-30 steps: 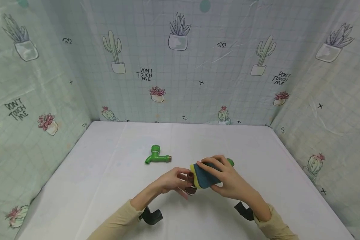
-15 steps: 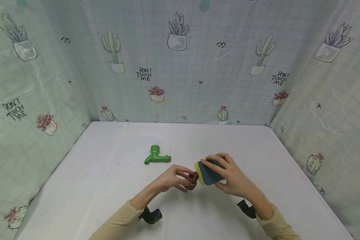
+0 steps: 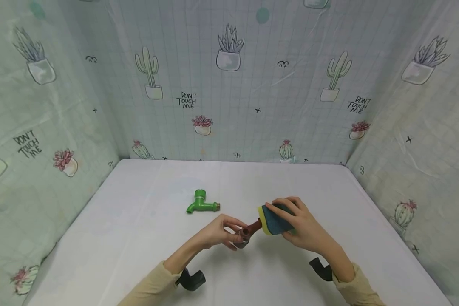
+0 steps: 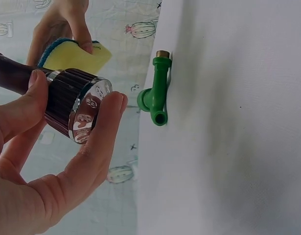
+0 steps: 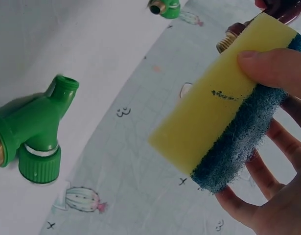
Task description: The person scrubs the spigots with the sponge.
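At the head view's lower centre, the left hand (image 3: 220, 233) grips a brown tap (image 3: 254, 227); the right hand (image 3: 304, 223) holds a sponge (image 3: 276, 221) just beside it. The right wrist view shows 2 green taps (image 5: 40, 122), left and top.

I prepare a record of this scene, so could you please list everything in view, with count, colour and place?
brown tap: one, reddish brown with silvery knob end, in the left hand
sponge: one, yellow and dark blue, in the right hand
green taps: two, green, on the table; one beyond the left hand, the other tap clear in the right wrist view
table: one, white, below both hands
patterned cloth: count unclear, pale green with plant drawings, behind and beside the table
black curved pieces: two, black, one by each wrist
sleeves: two, beige, on the forearms
left hand, right hand: one each, bare, above the table
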The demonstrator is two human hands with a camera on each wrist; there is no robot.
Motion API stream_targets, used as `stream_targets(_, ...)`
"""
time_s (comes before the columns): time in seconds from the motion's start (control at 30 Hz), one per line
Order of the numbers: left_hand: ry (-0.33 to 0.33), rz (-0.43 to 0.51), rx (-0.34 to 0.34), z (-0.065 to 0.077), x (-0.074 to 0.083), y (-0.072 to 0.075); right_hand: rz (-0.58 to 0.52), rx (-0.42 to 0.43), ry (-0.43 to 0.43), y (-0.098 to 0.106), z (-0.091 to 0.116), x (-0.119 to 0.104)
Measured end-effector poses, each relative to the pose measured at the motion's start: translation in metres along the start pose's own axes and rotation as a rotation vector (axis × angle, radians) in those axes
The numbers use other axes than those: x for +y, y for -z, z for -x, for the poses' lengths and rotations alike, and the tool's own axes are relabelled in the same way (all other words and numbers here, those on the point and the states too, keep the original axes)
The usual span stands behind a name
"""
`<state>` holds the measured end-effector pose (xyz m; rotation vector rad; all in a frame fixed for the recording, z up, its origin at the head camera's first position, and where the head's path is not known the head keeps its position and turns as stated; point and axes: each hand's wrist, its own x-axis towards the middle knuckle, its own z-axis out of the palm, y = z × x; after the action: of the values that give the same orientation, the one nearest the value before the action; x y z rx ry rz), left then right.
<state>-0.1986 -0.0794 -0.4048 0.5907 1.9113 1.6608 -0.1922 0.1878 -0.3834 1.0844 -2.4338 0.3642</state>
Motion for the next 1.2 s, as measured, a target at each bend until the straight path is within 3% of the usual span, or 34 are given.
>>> stream_targets(0.23,-0.007,-0.013,0.021,0.003,0.001,-0.001,-0.028,0.014,0.018,-0.001,-0.001,-0.007)
stream_targets(0.67,-0.015,-0.038,0.035,-0.002,0.001,-0.001,-0.152,-0.043,0.1,0.002,-0.014,-0.029)
stream_targets(0.93,-0.015,-0.042,0.026,0.0,0.001,-0.001,-0.107,0.003,0.102,-0.002,-0.016,-0.024)
stream_targets(1.2,0.009,-0.034,0.058,0.003,0.004,0.001,0.019,0.04,0.015,-0.004,-0.008,-0.007)
